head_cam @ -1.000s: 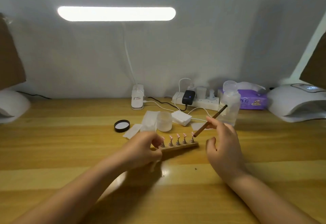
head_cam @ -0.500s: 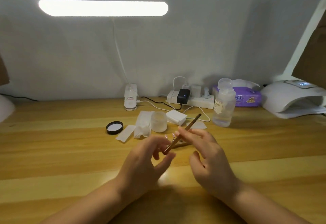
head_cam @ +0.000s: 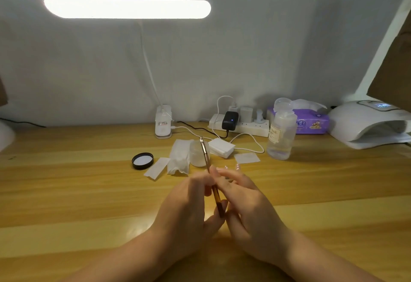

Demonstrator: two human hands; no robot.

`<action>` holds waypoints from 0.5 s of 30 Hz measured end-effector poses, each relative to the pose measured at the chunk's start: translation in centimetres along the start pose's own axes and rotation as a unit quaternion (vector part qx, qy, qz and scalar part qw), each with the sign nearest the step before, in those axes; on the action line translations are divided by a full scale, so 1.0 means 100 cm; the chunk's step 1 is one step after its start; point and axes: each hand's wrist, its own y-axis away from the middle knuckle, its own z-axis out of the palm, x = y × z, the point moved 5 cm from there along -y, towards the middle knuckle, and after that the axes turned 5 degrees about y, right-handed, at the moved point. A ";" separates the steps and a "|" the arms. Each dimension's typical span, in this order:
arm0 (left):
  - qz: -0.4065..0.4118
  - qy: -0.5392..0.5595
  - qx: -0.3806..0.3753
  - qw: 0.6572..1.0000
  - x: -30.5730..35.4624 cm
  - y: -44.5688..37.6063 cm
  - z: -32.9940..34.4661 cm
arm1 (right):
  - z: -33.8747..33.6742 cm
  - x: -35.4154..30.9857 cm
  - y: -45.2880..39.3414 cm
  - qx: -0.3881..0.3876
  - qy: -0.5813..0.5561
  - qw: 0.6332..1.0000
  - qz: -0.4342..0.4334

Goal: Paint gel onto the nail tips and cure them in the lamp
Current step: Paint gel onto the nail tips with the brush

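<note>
1. My left hand (head_cam: 184,204) and right hand (head_cam: 249,206) meet above the near middle of the wooden table (head_cam: 66,192), fingers of both curled round the brown brush (head_cam: 216,197).
2. The brush stands nearly upright, its metal end pointing far.
3. The pink nail tips (head_cam: 237,167) peek out just beyond my right fingers.
4. The white curing lamp (head_cam: 364,124) sits far right, well apart from my hands.
5. A frosted jar (head_cam: 196,155) and its black lid (head_cam: 142,160) lie left of the tips.

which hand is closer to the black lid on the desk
Left. The left hand sits right of and nearer the camera than the black lid; the right hand lies beyond it, farther right.
</note>
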 end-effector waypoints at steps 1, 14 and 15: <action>0.006 -0.002 0.000 1.000 -0.001 0.000 0.000 | 0.000 -0.001 0.000 -0.003 0.008 1.000 -0.007; -0.020 0.117 0.045 0.992 -0.024 -0.003 -0.021 | -0.017 0.031 -0.002 0.061 0.112 0.987 0.094; -0.020 0.128 0.060 0.990 -0.026 -0.006 -0.026 | -0.021 0.042 -0.003 0.067 0.124 0.980 0.140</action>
